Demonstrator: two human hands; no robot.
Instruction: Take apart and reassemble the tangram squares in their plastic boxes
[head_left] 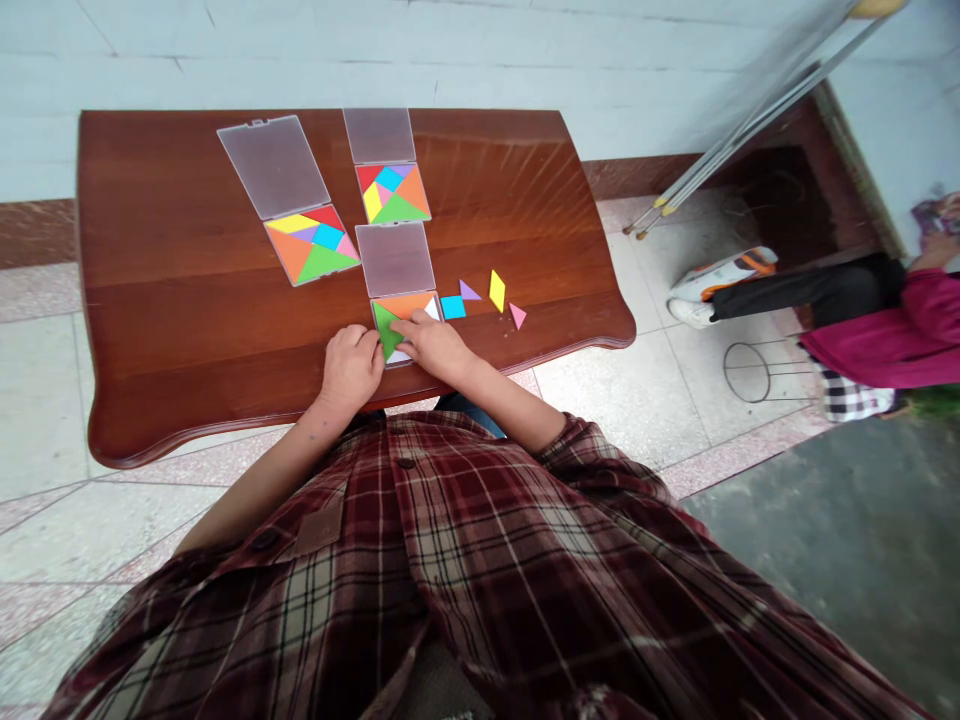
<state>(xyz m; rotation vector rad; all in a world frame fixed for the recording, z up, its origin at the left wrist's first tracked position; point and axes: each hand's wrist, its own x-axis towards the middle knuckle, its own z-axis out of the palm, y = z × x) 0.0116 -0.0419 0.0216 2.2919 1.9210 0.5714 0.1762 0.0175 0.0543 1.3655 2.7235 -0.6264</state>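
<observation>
A clear-lidded tangram case (397, 262) lies open on the table in front of me, its tray partly filled. In the tray are a large green triangle (386, 330) and an orange triangle (405, 306). My left hand (352, 362) is closed at the tray's left edge, fingers curled against it. My right hand (433, 345) reaches over the tray, its thumb and fingertips on the green triangle; it covers part of the tray. Right of the tray lie a blue square (453, 307), a purple triangle (469, 291), a yellow parallelogram (497, 291) and a pink triangle (517, 316).
Two other open tangram cases with filled trays, one at left (311, 245) and one behind (392, 194), share the wooden table (180, 330). A pale wall stands beyond. At right are crutches (720, 150), a wire frame (750, 372) and a seated person (877, 320).
</observation>
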